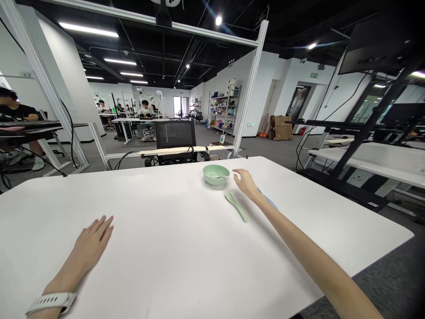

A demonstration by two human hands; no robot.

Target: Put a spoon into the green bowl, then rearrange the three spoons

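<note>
Inv.: R grip (245,184) open, empty, nearer; spoon (236,207) just below it, long axis diagonal; bowl (216,174) beside. L grip (91,241) open, flat on worktop (166,212).

A pale green bowl (216,174) is standing upright, seemingly holding a small utensil (221,177). A matching green spoon (236,207) is lying nearby.

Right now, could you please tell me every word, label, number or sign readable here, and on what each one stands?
Nothing can be read. The green sign above the far doorway and the small plate high at the left are too small to read.
</note>
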